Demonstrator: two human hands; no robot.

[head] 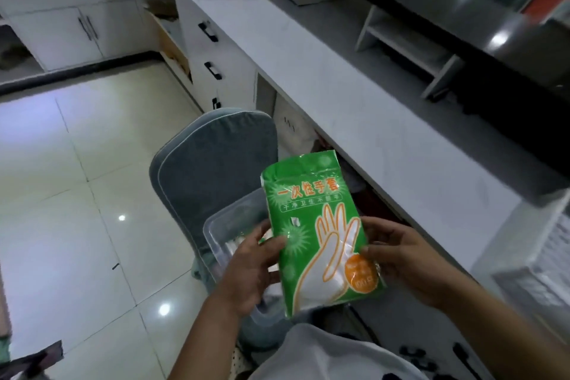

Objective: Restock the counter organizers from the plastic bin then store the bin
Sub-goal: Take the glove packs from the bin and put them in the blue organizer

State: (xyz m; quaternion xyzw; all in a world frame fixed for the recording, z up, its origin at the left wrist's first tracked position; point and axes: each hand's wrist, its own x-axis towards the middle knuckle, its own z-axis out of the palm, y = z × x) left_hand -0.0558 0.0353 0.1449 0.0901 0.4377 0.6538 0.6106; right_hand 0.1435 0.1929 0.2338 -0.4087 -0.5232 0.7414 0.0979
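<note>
the green pack of disposable gloves (320,234) is up in front of me, printed face toward my view, its top edge tilted away toward the surface (354,108). i hold it by its two lower side edges so the label stays readable and the soft film does not fold over.

my left hand (246,268) pinches the left edge, thumb on the front face and the other fingers behind the pack. my right hand (401,259) pinches the right lower edge near the orange round mark, thumb tip on the front, the rest curled behind. both hands are grasping the pack; neither is released.

the clear plastic bin (222,231) sits directly below and behind the pack, on the grey-blue cushioned chair (212,163). the chair stands just beside the surface, which keeps the bin within reach while i lift items out. pale items show inside the bin; i cannot tell what they are.

the white open-shelf organizer (407,46) stands on the surface, well apart from my hands, against the dark raised ledge (462,0). a white slatted organizer (539,256) stands nearer, at my right.

judgement: restocking is under way, the bin is not yet stored, and the next move calls for carrying the pack to an organizer compartment.
</note>
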